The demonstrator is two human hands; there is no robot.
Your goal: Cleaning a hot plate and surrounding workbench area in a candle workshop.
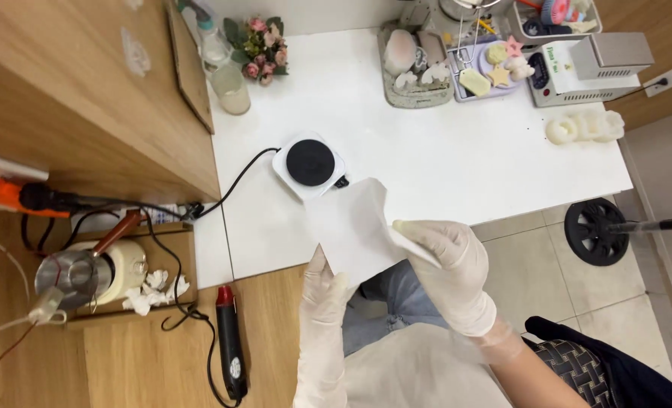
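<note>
At the far left a metal pouring pot with a wooden handle (75,268) sits in a shallow cardboard tray beside crumpled white tissue, kept off the white counter (442,151), probably so drips stay contained; a black and red heat tool (230,344) lies on the wooden surface near it, its cord trailing. Further right a small white hotplate with a round black top (310,164) stands clear on the counter. In front of it, both gloved hands hold a thin white sheet of paper (351,230) up off the counter, above the person's lap. The left hand (322,302) supports the lower edge from beneath, fingers nearly straight, its grip loose. The right hand (449,264) pinches the right edge, grip closed on the paper. The sheet's long axis runs from lower left, near the person, to upper right, its far corner pointing towards the hotplate.
</note>
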